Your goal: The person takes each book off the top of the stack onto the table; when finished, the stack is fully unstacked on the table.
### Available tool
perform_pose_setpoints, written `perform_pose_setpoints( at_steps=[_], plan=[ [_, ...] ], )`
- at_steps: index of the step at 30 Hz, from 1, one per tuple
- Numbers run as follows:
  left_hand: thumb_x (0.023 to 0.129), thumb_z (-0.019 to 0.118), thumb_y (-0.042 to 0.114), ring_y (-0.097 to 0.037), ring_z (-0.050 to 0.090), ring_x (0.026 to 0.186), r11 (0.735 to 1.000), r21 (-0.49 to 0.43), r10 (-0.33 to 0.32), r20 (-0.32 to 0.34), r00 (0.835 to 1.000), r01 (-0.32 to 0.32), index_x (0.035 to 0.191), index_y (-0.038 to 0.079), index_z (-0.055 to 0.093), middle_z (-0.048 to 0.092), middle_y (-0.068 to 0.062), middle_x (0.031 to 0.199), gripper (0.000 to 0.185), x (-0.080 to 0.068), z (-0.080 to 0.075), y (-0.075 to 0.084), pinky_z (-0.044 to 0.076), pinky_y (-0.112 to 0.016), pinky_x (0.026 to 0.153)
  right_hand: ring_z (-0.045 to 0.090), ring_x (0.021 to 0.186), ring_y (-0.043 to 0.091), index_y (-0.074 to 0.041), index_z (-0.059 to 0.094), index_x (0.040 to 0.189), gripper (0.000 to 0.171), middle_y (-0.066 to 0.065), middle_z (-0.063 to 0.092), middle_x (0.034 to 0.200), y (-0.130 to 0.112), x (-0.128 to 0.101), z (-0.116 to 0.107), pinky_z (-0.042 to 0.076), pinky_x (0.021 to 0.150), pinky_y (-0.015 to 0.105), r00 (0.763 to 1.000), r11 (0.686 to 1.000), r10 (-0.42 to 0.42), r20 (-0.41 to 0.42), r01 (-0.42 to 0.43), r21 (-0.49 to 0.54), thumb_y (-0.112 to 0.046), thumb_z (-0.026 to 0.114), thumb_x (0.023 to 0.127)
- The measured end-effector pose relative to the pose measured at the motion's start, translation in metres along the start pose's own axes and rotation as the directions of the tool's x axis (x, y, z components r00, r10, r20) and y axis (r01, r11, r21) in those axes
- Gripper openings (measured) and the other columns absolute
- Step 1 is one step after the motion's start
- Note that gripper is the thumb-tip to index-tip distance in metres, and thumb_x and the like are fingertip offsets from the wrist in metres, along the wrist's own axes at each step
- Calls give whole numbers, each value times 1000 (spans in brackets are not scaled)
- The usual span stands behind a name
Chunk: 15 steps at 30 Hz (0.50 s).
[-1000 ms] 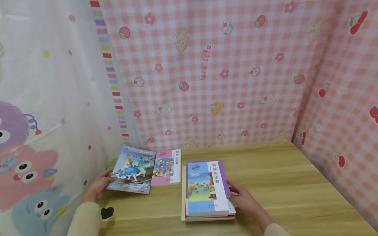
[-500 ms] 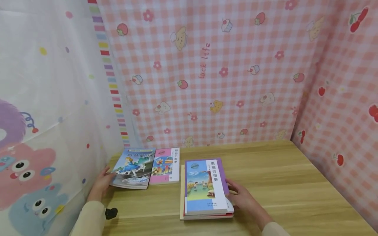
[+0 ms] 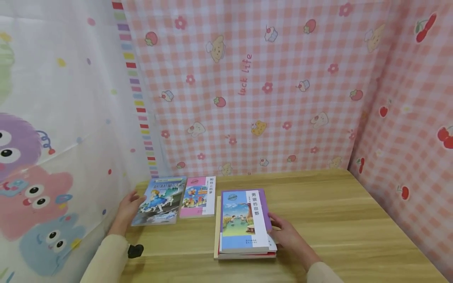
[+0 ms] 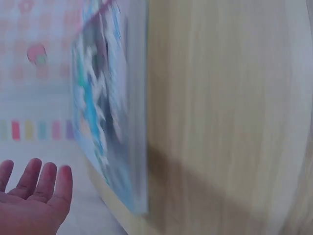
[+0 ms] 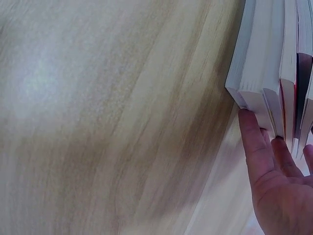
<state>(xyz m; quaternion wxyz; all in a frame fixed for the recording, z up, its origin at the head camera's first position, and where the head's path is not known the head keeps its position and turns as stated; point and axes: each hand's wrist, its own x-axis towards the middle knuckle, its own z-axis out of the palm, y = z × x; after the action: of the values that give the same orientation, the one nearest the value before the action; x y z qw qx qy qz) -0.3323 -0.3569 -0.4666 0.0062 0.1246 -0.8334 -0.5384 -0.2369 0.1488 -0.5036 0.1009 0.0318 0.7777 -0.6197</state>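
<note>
A blue-covered book lies flat at the table's back left, blurred in the left wrist view. My left hand is at its left edge, its fingers straight and holding nothing. A pink book lies right beside the blue one. A stack of books with a purple-edged cover on top sits in the middle. My right hand rests its straight fingers against the page edges on the stack's right side.
The wooden table is boxed in by a pink checked cloth at the back and right, and by a white cartoon curtain on the left. A small black object sits by my left sleeve.
The blue book, earlier raised and overlapping the pink book, now lies flat beside it, farther back. My left hand followed its left edge. The right hand stayed at the stack.
</note>
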Motion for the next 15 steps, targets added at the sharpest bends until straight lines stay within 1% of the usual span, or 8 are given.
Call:
perform_pose_setpoints(
  at_steps=[4, 8, 11, 15],
  plan=[
    [105, 50, 23, -47, 33, 136, 996, -72, 58, 25, 998, -56, 157, -2, 9, 23, -34, 154, 71, -5, 17, 22, 34, -56, 109, 65, 97, 30, -4, 33, 154, 63, 34, 37, 147, -1, 2, 0, 57, 71, 46, 1000, 1000, 0, 5, 0, -12, 2, 55, 95],
    [104, 53, 22, -43, 38, 133, 987, -130, 106, 48, 993, -99, 156, -3, 14, 33, -33, 148, 70, -11, 37, 44, 39, -54, 107, 65, 99, 30, -5, 32, 154, 62, 33, 36, 148, -2, 2, -3, 57, 73, 45, 1000, 999, 20, 7, -20, -27, 1, 54, 96],
    [103, 54, 28, -41, 42, 130, 982, -164, 108, 61, 992, -97, 156, -3, 16, 37, -31, 146, 72, -17, 50, 53, 45, -47, 102, 65, 99, 31, -5, 32, 154, 63, 33, 36, 148, -3, 1, -3, 58, 72, 45, 1000, 999, 25, 7, -25, -27, 2, 54, 96],
    [103, 54, 35, -37, 46, 126, 977, -199, 94, 75, 993, -78, 156, 0, 21, 41, -27, 144, 72, -31, 67, 57, 52, -35, 91, 63, 101, 32, -6, 34, 154, 63, 33, 38, 147, -2, 3, -2, 58, 71, 46, 1000, 999, 26, 9, -25, -36, 1, 55, 96]
  ],
)
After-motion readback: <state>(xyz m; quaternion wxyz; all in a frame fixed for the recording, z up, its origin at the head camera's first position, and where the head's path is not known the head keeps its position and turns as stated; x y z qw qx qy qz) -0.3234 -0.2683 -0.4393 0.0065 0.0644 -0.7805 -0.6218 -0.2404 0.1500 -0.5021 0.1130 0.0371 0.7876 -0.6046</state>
